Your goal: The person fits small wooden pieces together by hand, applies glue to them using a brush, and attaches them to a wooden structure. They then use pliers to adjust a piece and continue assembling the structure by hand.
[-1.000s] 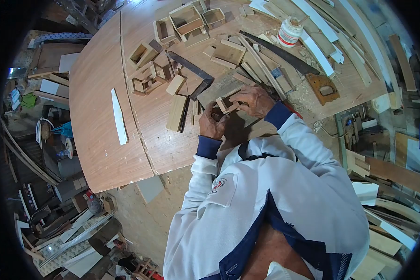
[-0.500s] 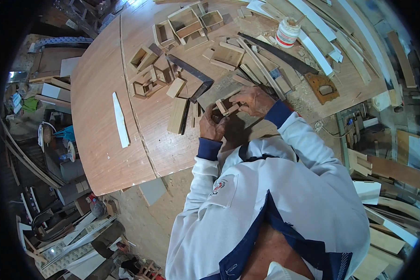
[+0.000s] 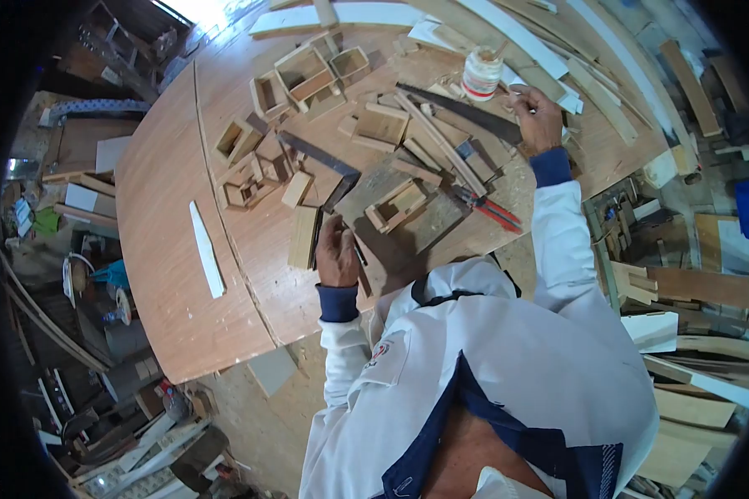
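Note:
A small open wooden box (image 3: 379, 218) lies on a flat board in front of me, touched by neither hand. My left hand (image 3: 337, 256) is down on the table beside a pale wooden block (image 3: 303, 237), its fingers drawn together over thin strips; what they grip is hidden. A thin dark strip (image 3: 360, 253) shows beside that hand. My right hand (image 3: 538, 118) is out to the right, close to a white glue jar (image 3: 481, 77) and above the handle end of a handsaw (image 3: 466, 110). Its fingers are curled, and what is between them is too small to make out.
Red-handled pliers (image 3: 498, 213) lie near the table's front edge. A dark metal square (image 3: 323, 160) rests left of the board. Several small wooden boxes (image 3: 306, 75) stand farther back. Long wood strips (image 3: 524, 41) cover the back right. A white tapered piece (image 3: 205, 249) lies at left.
Both hands have let go of the small wooden box, which now rests on the board. My left hand has moved left to the block; my right hand has moved out toward the jar.

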`<state>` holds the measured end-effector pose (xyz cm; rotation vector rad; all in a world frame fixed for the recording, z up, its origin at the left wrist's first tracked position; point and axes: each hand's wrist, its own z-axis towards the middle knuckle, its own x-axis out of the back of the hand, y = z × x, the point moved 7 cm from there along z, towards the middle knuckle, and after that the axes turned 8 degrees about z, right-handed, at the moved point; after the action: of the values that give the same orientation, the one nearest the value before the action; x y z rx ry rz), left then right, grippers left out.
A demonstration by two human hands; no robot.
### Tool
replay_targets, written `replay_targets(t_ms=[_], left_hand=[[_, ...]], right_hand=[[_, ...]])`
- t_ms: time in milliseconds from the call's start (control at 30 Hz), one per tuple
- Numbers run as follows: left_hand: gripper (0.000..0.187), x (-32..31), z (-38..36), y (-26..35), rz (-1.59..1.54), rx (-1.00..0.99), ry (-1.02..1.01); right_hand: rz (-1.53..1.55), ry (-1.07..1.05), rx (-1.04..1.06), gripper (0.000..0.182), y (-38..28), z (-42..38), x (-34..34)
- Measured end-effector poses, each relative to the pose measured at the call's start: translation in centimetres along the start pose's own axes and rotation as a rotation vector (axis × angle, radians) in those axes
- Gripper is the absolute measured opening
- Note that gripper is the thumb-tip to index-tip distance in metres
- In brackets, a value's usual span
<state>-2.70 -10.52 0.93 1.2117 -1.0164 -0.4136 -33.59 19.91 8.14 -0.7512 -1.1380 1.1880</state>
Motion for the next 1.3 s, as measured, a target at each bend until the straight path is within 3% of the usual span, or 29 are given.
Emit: replay_targets(t_ms=[100,133,167,233,267,300,367,400,500,633,667,900,1000,1167,1267,1300], left_hand=[[0.027,0.4,0.7,1.3,-0.093,0.047,0.002],[0.027,0.5,0.9,2.1,-0.150,0.047,0.014],[0.027,0.6,1.1,2.8,-0.208,0.046,0.026],[0.027,0.6,1.4,3.8,-0.237,0.032,0.020],[0.026,0.6,1.5,4.1,-0.200,0.049,0.008],[0.025,0.6,1.7,4.2,-0.162,0.065,-0.005],[0.023,0.5,1.9,4.0,-0.117,0.030,-0.020],[0.022,0.5,1.8,3.9,-0.141,0.046,-0.028],[0.021,0.6,1.7,3.6,-0.169,0.000,-0.039],[0.022,0.6,1.7,3.2,-0.256,0.090,-0.043],[0.023,0.5,1.7,3.2,-0.260,0.111,-0.055],[0.022,0.1,2.5,3.1,-0.275,0.107,-0.027],[0.021,-0.2,3.2,3.9,-0.330,0.034,-0.036],[0.022,-0.5,4.8,5.9,-0.360,0.048,-0.101],[0.025,-1.1,6.4,6.6,-0.380,0.080,-0.126],[0.028,-1.2,6.9,6.7,-0.384,0.103,-0.121]], right_hand=[[-0.075,0.115,-0.148,0.024,2.6,3.9,1.6],[-0.020,0.141,-0.168,0.036,2.5,4.4,1.7],[-0.017,0.147,-0.161,0.036,2.2,5.2,1.5],[-0.351,0.174,-0.012,0.050,0.2,6.8,0.9],[-0.403,0.124,-0.041,0.051,0.1,7.8,0.1],[-0.399,0.130,-0.039,0.051,0.4,8.8,0.0],[-0.479,-0.093,0.048,0.039,1.5,11.2,-2.2],[-0.577,-0.078,0.118,0.029,0.8,11.7,-2.6],[-0.681,-0.077,0.098,0.029,0.1,13.0,-2.8],[-0.692,-0.076,0.166,0.029,0.9,12.9,-3.8],[-0.717,-0.088,0.080,0.028,1.7,13.2,-4.0],[-0.673,0.115,0.178,0.028,-1.3,13.3,-1.0],[-0.601,0.356,0.309,0.027,-4.0,12.6,2.0],[-0.508,0.469,0.308,0.025,-5.2,11.2,7.0],[-0.308,0.558,0.238,0.022,-3.5,9.2,10.2],[-0.108,0.593,0.197,0.021,-2.6,8.1,11.1]])
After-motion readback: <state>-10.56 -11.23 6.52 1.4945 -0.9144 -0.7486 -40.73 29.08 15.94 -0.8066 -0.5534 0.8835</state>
